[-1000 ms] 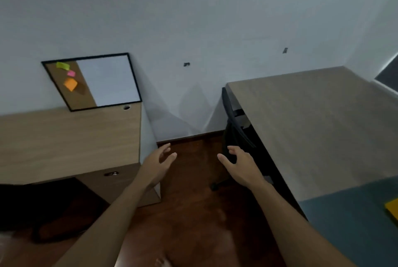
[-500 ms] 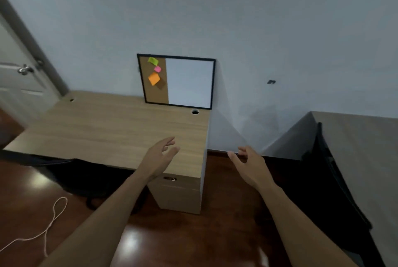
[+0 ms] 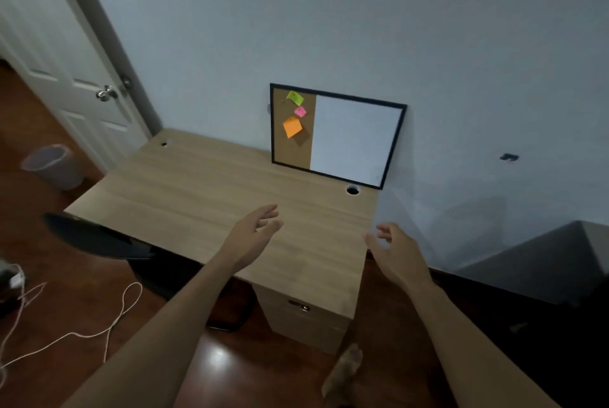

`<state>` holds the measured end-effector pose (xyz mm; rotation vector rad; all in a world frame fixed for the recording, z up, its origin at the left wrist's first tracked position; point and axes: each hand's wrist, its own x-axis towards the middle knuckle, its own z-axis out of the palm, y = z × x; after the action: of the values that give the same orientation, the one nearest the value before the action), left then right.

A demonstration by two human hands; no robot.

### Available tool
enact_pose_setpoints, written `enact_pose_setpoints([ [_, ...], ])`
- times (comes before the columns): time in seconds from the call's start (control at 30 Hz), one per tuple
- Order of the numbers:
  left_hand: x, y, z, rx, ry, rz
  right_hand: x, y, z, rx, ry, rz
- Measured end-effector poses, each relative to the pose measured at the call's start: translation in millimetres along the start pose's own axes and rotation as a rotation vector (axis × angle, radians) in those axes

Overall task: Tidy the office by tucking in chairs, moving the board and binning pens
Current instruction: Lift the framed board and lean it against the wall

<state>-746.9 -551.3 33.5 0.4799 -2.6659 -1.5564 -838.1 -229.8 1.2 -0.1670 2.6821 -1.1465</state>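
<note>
Both hands — left [image 3: 252, 236], right [image 3: 397, 251] — hover empty, grip apart, before the board [image 3: 336, 136].

Green note [image 3: 295, 98]: pinned on the cork side of the board [image 3: 356, 140]; dark marks are seen, but no word can be read
Pink note [image 3: 300, 111]: a small dark mark is seen, too blurred to be read
Orange note [image 3: 292, 127]: no writing can be made out
White panel of the board: no text is seen
Worktop [image 3: 204, 190]: no label or brand can be read
Door [image 3: 49, 55]: no sign or number is seen
</note>
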Motion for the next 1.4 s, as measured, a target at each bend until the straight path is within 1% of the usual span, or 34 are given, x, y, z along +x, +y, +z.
enact_pose_setpoints([
  [0.23, 110.8, 14.4, -19.9, -0.058, 0.019, -0.035, 119.0, -23.5, 0.3, 0.043, -0.005, 0.037],
  [0.4, 193.6, 26.8, -26.4, -0.096, 0.054, -0.098, 202.6, -41.6, -9.7, 0.059, -0.018, 0.054],
  [0.47, 215.3, 27.3, -26.7, -0.106, 0.071, -0.111, 226.4, -44.6, -11.6, 0.068, -0.008, 0.056],
  [0.57, 251.2, 31.3, -27.2, -0.091, 0.053, -0.132, 263.2, -47.3, -12.6, 0.081, 0.009, 0.079],
  [0.73, 313.9, 30.2, -37.8, -0.047, 0.035, -0.146, 307.6, -53.4, -15.1, 0.151, 0.078, 0.101],
  [0.9, 380.9, 42.5, -52.4, -0.064, -0.002, -0.143, 352.0, -60.2, -22.9, 0.211, 0.178, 0.182],
  [1.07, 454.9, 34.9, -68.1, -0.129, 0.002, -0.273, 390.6, -62.4, -31.5, 0.272, 0.232, 0.284],
  [1.2, 499.6, 32.3, -68.7, -0.139, 0.016, -0.323, 413.4, -59.2, -34.3, 0.323, 0.249, 0.345],
  [1.33, 532.1, 28.8, -72.5, -0.168, 0.021, -0.314, 434.8, -53.1, -31.6, 0.285, 0.246, 0.393],
  [1.4, 541.1, 30.4, -72.7, -0.192, 0.026, -0.26, 442.4, -50.6, -29.2, 0.29, 0.26, 0.402],
])
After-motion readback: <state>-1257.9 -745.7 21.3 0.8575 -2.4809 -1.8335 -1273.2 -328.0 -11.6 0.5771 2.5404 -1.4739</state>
